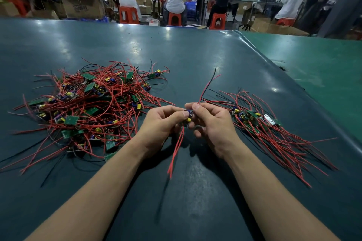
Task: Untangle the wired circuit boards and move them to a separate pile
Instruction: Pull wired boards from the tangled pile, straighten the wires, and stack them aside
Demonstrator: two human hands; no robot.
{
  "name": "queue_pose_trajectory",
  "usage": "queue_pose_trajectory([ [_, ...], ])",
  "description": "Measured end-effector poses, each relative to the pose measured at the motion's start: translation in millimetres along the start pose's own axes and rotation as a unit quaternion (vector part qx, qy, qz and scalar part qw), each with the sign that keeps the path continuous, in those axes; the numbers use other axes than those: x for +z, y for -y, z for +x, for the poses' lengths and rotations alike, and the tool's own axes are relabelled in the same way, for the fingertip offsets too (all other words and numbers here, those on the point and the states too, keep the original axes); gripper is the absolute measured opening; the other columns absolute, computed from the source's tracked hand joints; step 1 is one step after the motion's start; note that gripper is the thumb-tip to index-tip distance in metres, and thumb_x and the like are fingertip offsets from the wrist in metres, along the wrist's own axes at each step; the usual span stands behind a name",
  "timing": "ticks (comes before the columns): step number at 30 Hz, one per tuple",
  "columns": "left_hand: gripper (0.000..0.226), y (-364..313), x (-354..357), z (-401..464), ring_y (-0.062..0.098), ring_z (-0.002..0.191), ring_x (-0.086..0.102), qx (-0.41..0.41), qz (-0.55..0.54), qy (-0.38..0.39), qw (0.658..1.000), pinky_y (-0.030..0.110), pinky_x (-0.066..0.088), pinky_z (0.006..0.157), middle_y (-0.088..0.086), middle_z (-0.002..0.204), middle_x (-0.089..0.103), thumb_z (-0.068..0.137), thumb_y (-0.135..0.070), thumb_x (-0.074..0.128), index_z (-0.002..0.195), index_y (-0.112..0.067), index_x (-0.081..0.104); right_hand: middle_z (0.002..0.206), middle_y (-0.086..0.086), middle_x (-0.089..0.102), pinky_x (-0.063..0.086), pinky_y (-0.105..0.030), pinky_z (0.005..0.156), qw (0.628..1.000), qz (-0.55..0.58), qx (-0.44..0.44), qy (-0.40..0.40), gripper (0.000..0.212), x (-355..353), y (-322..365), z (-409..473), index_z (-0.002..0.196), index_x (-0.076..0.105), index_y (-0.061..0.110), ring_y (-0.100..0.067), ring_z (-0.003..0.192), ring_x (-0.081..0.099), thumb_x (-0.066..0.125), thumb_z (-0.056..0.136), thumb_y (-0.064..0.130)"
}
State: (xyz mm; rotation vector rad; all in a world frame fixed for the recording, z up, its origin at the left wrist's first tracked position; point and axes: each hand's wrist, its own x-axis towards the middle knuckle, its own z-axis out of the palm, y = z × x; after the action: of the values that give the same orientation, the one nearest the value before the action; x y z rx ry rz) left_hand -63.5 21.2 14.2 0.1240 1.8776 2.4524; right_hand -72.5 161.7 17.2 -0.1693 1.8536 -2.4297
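Note:
A tangled heap of small green circuit boards with red and black wires [88, 107] lies on the left of the dark green table [176, 55]. A neater pile of wired boards [258, 121] lies on the right, wires fanned toward me. Between the two piles, my left hand [160, 125] and my right hand [210, 123] both pinch one small wired circuit board [188, 116] with blue and yellow parts. Its red and black wires rise above my right hand, and red wires hang down toward me. The board is mostly hidden by my fingers.
A lighter green table [317, 60] adjoins on the right. Beyond the far edge, several people sit on red stools [128, 14] at other benches, with cardboard boxes [84, 7] around them.

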Motion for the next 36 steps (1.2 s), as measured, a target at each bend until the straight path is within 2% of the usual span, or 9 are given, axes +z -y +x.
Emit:
queue_pose_trajectory([
  [4,0.01,0,0,-1,0.031,0.073,0.049,0.011,0.017,0.013,1.0,0.029,0.041,0.062,0.016,0.076,0.067,0.086,-0.012,0.066,0.084,-0.003,0.07,0.064,-0.003,0.061,0.038,-0.018,0.039,1.0,0.003,-0.011,0.019,0.017,-1,1,0,0.092,0.072,0.007,-0.011,0.051,0.052,0.056,0.097,0.008],
  [6,0.026,1,1,-2,0.025,0.067,0.054,0.03,0.069,0.031,0.997,0.028,0.042,0.06,0.012,0.074,0.069,0.079,-0.023,0.071,0.088,0.002,0.068,0.062,-0.002,0.061,0.038,-0.018,0.039,1.0,0.0,-0.006,0.019,0.021,-2,2,0,0.087,0.074,0.008,-0.01,0.05,0.051,0.055,0.097,0.008],
  [11,0.015,0,-1,-2,0.008,0.044,0.046,0.03,0.116,0.047,0.992,0.016,0.037,0.046,0.001,0.055,0.059,0.084,-0.006,0.07,0.07,-0.007,0.065,0.053,0.005,0.051,0.028,-0.015,0.036,0.998,-0.014,-0.032,-0.052,0.033,-10,4,6,0.073,0.074,0.01,-0.007,0.041,0.043,0.053,0.098,0.012],
  [16,0.013,-5,-2,-4,0.012,0.05,0.044,0.002,0.086,0.09,0.992,0.02,0.036,0.05,0.002,0.059,0.059,0.069,-0.02,0.071,0.056,-0.018,0.067,0.051,0.008,0.05,0.025,-0.014,0.034,0.989,0.027,-0.059,-0.13,0.028,-19,5,15,0.079,0.07,0.004,-0.004,0.039,0.041,0.051,0.099,0.01],
  [22,0.022,-6,-8,-8,0.008,0.05,0.046,-0.012,0.039,0.176,0.984,0.017,0.035,0.053,-0.003,0.056,0.054,0.059,-0.021,0.073,0.057,-0.014,0.052,0.055,0.003,0.046,0.023,-0.015,0.032,0.955,0.168,-0.058,-0.239,0.028,-35,14,23,0.077,0.064,0.005,-0.004,0.038,0.039,0.049,0.1,0.009],
  [25,0.013,-3,-7,-8,0.008,0.048,0.046,-0.019,-0.022,0.15,0.988,0.017,0.036,0.051,-0.002,0.055,0.055,0.063,-0.015,0.074,0.056,-0.015,0.064,0.059,0.0,0.043,0.022,-0.015,0.032,0.941,0.199,-0.068,-0.266,0.028,-40,19,25,0.078,0.061,0.006,-0.004,0.036,0.039,0.047,0.101,0.01],
  [30,0.01,-4,-2,-4,0.008,0.051,0.051,0.006,-0.1,0.033,0.994,0.019,0.043,0.052,0.0,0.065,0.065,0.075,-0.021,0.068,0.076,-0.012,0.073,0.054,0.003,0.05,0.025,-0.014,0.033,0.994,0.019,-0.03,-0.104,0.023,-10,3,12,0.092,0.065,0.009,-0.007,0.036,0.041,0.049,0.102,0.023],
  [33,0.014,-5,-3,-1,0.009,0.051,0.051,0.02,-0.128,-0.033,0.991,0.018,0.047,0.053,0.001,0.068,0.068,0.074,-0.023,0.067,0.081,-0.01,0.066,0.063,0.002,0.06,0.035,-0.016,0.036,0.992,-0.112,-0.057,-0.016,0.015,-5,-3,4,0.105,0.067,0.014,-0.006,0.041,0.048,0.061,0.095,0.006],
  [36,0.019,-5,-4,-1,0.012,0.055,0.055,0.01,-0.13,-0.045,0.99,0.022,0.051,0.059,0.005,0.073,0.07,0.07,-0.02,0.071,0.082,-0.01,0.06,0.077,-0.003,0.07,0.042,-0.019,0.042,0.992,-0.094,-0.071,0.041,0.024,-2,-4,-1,0.108,0.071,0.022,-0.012,0.05,0.056,0.07,0.086,0.012],
])
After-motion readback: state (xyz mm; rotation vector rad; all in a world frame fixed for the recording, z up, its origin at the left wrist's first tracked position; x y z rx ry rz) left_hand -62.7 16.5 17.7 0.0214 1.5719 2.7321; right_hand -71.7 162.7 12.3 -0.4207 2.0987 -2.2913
